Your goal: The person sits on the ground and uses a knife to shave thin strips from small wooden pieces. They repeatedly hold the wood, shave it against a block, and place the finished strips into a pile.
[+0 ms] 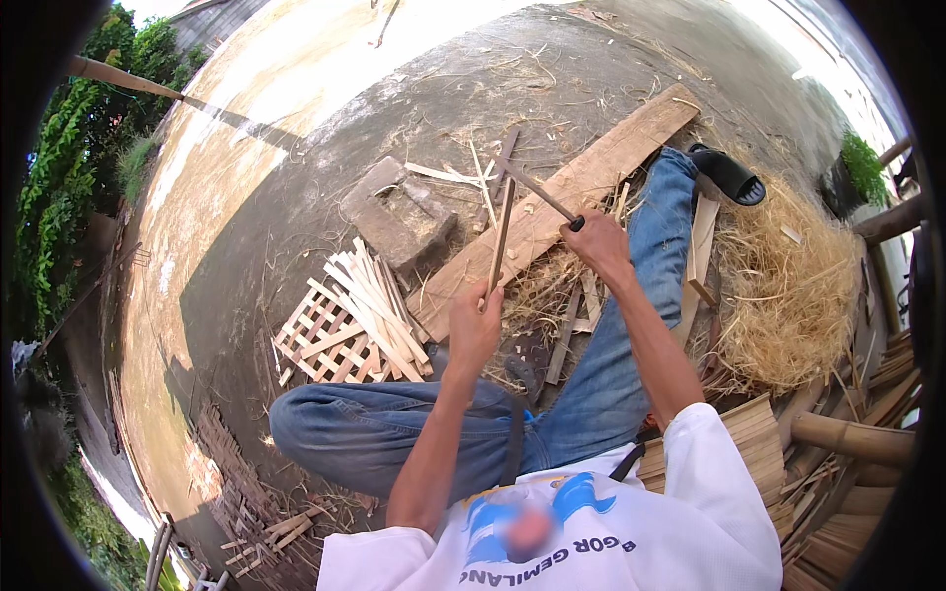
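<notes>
The left hand [476, 320] is closed, thumb and fingers pinching the lower end of a narrow wooden strip [502, 236] that points away from the body. The right hand [598, 241] is curled into a fist around the dark handle of a long, thin-bladed tool [540, 191], seemingly a knife. The blade slants up and left, and its tip end crosses close to the strip's far end; whether the 2 touch cannot be told. Gripping the strip at its near end probably keeps the fingers clear of the blade.

Beneath both hands, a broad plank [591, 177] lies diagonally on the ground, likely as a work surface. The wearer sits low, the left leg [374, 424] folded sideways and the right leg [601, 364] stretched forward, which leaves room between them for the work.

Beyond the left hand, a bundle of pale strips [370, 310] rests on a woven lattice [315, 335], perhaps for easy reach. Past these sits a rough block [414, 241]. Outside the right leg, near a black sandal [729, 175], spreads a heap of straw-coloured shavings [788, 286], apparently off to the side of the work.
</notes>
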A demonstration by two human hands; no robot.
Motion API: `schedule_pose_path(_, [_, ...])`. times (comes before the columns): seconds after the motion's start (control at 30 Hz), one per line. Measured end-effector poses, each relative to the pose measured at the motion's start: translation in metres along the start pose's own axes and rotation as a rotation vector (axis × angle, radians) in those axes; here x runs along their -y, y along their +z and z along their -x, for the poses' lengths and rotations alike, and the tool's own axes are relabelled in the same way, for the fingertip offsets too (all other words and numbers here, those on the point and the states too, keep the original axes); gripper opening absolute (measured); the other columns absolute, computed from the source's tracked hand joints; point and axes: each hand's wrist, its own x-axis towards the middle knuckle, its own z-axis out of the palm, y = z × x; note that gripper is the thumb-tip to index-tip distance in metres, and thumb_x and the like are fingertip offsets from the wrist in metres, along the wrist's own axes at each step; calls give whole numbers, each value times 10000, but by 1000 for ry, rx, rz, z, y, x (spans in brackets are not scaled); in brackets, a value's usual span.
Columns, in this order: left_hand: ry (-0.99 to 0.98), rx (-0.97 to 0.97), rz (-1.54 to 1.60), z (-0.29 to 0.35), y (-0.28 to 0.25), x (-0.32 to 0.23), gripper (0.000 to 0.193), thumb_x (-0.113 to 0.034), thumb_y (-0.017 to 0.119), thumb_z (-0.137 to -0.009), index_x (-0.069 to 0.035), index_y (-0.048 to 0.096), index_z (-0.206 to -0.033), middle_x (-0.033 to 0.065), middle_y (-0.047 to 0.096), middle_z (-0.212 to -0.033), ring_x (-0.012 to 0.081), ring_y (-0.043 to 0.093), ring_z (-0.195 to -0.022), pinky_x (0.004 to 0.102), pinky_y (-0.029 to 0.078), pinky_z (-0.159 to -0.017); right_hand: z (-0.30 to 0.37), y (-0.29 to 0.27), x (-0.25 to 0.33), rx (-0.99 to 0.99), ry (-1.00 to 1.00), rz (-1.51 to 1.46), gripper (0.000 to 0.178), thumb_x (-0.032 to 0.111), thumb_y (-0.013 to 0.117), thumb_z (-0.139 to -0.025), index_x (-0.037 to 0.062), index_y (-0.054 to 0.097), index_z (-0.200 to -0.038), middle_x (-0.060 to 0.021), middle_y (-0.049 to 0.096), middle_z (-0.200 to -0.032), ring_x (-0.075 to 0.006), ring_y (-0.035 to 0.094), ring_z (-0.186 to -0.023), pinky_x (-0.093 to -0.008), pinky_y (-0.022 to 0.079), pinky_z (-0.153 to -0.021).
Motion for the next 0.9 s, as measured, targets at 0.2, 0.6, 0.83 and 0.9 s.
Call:
schedule_pose_path(0.2, [-362,174,653,2,-8,-3,498,-191,655,-1026,-24,516,-1474,-6,551,-725,54,476,-492,231,364,-401,37,-5,2,145,-57,-165,308,393,666,-831,99,742,-876,-164,710,-774,-369,700,-754,-479,538,-689])
schedule_pose_path(0.6, [-344,249,569,8,-12,-22,456,-171,622,-1045,-32,520,-1468,-29,523,-681,25,401,-426,220,286,-362,4,22,-27,239,215,-232,445,443,701,-832,-1,706,-802,-179,705,-738,-347,701,-686,-446,542,-674])
schedule_pose_path(0.83, [128,-331,514,-63,-26,-25,283,-186,569,-1063,-25,626,-1289,41,670,-798,99,636,-714,274,529,-649,54,59,-19,426,141,-593,407,365,767,-863,-3,605,-931,-47,630,-736,-138,629,-616,-310,502,-572])
schedule_pose_path(0.9, [143,-330,230,-86,-34,-5,264,-172,549,-1065,-20,619,-1269,67,708,-890,122,664,-831,311,557,-755,78,90,-24,433,158,-627,365,325,739,-891,2,589,-971,-40,612,-745,-135,635,-640,-313,509,-587])
